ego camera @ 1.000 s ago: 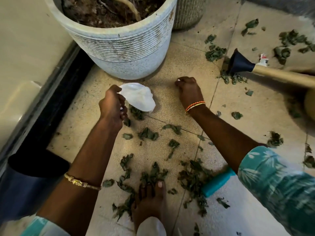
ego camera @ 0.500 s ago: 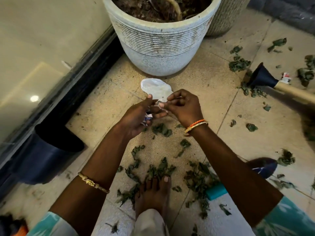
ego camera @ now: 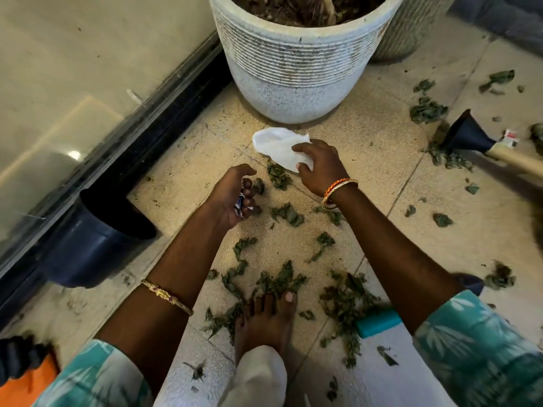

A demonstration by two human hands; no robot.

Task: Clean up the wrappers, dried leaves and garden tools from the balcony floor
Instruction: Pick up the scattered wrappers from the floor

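One white wrapper (ego camera: 277, 146) was pinched in the right hand (ego camera: 320, 168), fingers curled over its near edge, just in front of the big white planter (ego camera: 293, 80). The left hand (ego camera: 232, 198) was clenched around one small crumpled wrapper (ego camera: 240, 204), blue and white, only partly showing between the fingers. Both hands hovered over the tiled balcony floor (ego camera: 367, 136), near each other but apart.

Dried leaves (ego camera: 282, 282) lay scattered in too many bits to count, thickest around the one bare foot (ego camera: 264, 321) and thinner toward the right. Two garden tools showed: one with a dark cone-shaped head and pale wooden handle (ego camera: 470, 136) at the right edge, and one with a teal handle (ego camera: 377, 321) lying just under the right forearm, its far end hidden. A small red-and-white scrap (ego camera: 510, 138) sat beside the wooden handle. One dark blue bucket (ego camera: 97, 242) stood at the left against the black door track, and a second, woven pot (ego camera: 411, 24) stood behind the planter.
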